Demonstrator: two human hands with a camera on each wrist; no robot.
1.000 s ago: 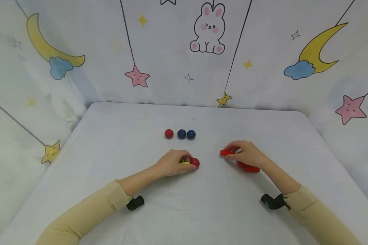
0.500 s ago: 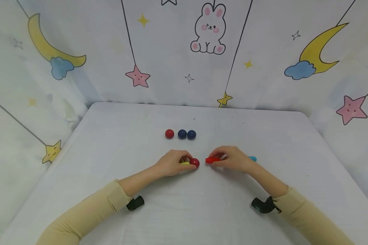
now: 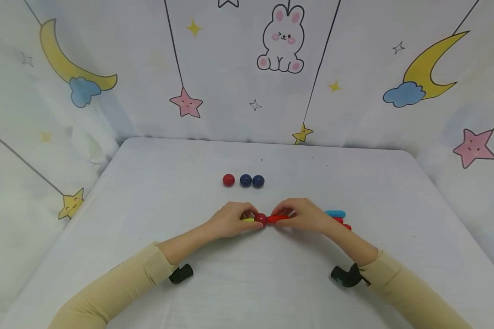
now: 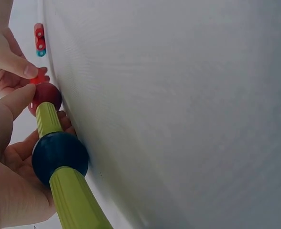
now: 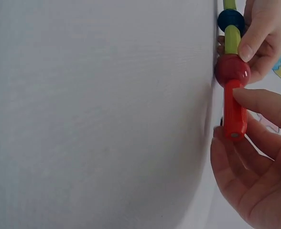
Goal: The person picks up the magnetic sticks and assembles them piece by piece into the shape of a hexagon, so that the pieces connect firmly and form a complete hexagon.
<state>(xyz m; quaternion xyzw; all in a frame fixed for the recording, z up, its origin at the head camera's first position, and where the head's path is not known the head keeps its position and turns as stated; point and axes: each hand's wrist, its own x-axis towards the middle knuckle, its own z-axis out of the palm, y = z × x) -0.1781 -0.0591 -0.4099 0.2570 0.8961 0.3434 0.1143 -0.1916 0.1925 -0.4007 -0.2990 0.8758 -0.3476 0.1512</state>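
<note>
My left hand (image 3: 228, 220) pinches a dark red ball (image 3: 260, 220) between thumb and fingers. In the left wrist view, that ball caps a line of parts: a yellow-green rod (image 4: 48, 119), a blue ball (image 4: 60, 157) and a second yellow-green rod (image 4: 78, 200). My right hand (image 3: 302, 215) holds a short red rod (image 3: 277, 219) with thumb and fingertips. The rod's far end touches the red ball, in line with the yellow-green rods. A small grey disc shows in its near end (image 5: 234, 134).
Beyond the hands, a red ball (image 3: 228, 180) and two dark blue balls (image 3: 252, 181) sit in a row on the white table (image 3: 169, 169). Beside the right forearm lie a light blue rod (image 3: 335, 213) and red rods (image 3: 346, 226). A patterned curtain (image 3: 230, 68) hangs behind.
My right hand has moved left with the red rod, away from the other rods, until its end meets the red ball. The left hand stays in place.
</note>
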